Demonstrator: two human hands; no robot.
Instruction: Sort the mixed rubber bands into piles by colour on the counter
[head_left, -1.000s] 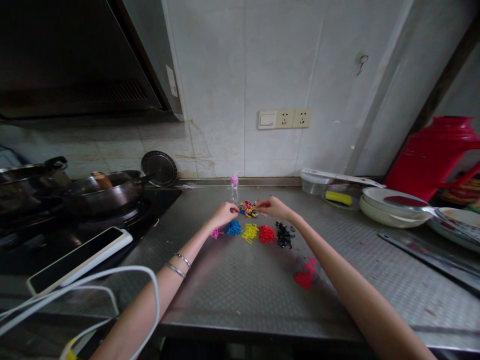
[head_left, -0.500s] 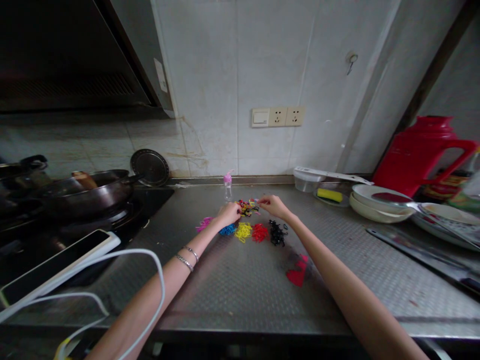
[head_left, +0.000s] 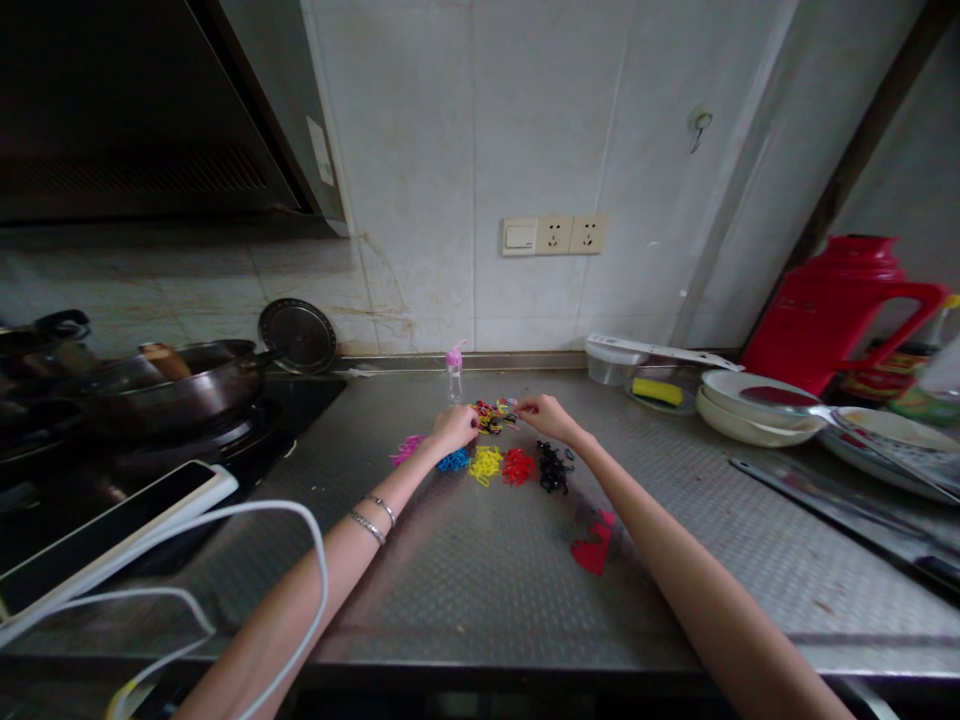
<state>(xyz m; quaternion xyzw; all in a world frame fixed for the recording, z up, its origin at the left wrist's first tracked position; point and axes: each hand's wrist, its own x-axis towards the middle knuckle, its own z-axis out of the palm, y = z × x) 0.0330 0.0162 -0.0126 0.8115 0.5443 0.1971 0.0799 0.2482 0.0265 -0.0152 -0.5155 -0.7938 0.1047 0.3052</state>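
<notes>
A mixed pile of small coloured rubber bands (head_left: 495, 416) lies on the metal counter between my two hands. At the pile's left edge is my left hand (head_left: 455, 428), its fingers curled closed; what they hold is hidden. My right hand (head_left: 546, 412) is at the right edge, thumb and fingers pinched together over something too small to make out. Nearer to me, single-colour heaps sit in a row: pink bands (head_left: 407, 450), blue bands (head_left: 454, 460), yellow bands (head_left: 485, 464), red bands (head_left: 517, 466) and black bands (head_left: 553, 467).
Behind the pile stands a small pink-capped bottle (head_left: 454, 372). A clear bag with a red heart (head_left: 594, 545) lies near my right forearm. To the right are bowls (head_left: 754, 420), a knife (head_left: 840, 515) and a red thermos (head_left: 832, 315); a pan (head_left: 180, 385) is left. A white cable (head_left: 307, 510) crosses my left forearm.
The view has shifted very slightly. Both hands stay at the mixed pile in almost the same pose, and the coloured heaps look the same.
</notes>
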